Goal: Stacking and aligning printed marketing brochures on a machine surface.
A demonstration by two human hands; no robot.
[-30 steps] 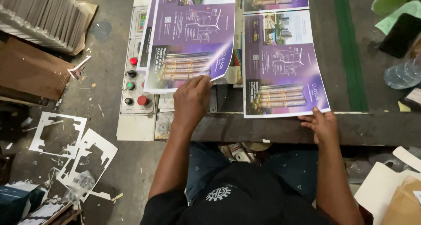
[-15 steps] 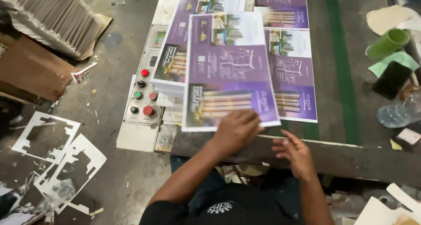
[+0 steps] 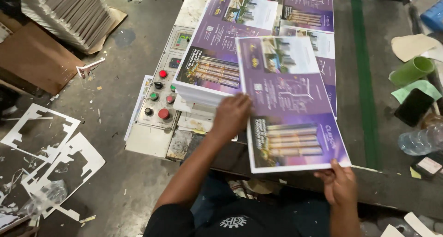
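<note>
Right hand (image 3: 340, 185): at 5 o'clock, nearest the camera, fingers curled up under the near right corner of the printed sheet (image 3: 290, 105), gripping its edge.
Left hand (image 3: 231, 117): just left of centre, palm down, fingers closed over the sheet's left edge, holding it there.
Printed sheet: purple and white, with tower pictures, held between both hands over the dark table (image 3: 392, 181), tilted a little clockwise.
Stack of sheets (image 3: 217, 57): at 11 o'clock from the held sheet, same print, lying partly under it and over the control panel (image 3: 159, 98).
Control panel: at 9 o'clock, grey, with red, green and black round buttons.
Far sheets (image 3: 308, 8): at 12 o'clock, flat on the table.
Green cup (image 3: 412, 71): at 2 o'clock, lying on its side.
Plastic bottle (image 3: 422, 140): at 3 o'clock, on its side.
Card offcuts (image 3: 50, 149): at 8 o'clock, on the floor.
</note>
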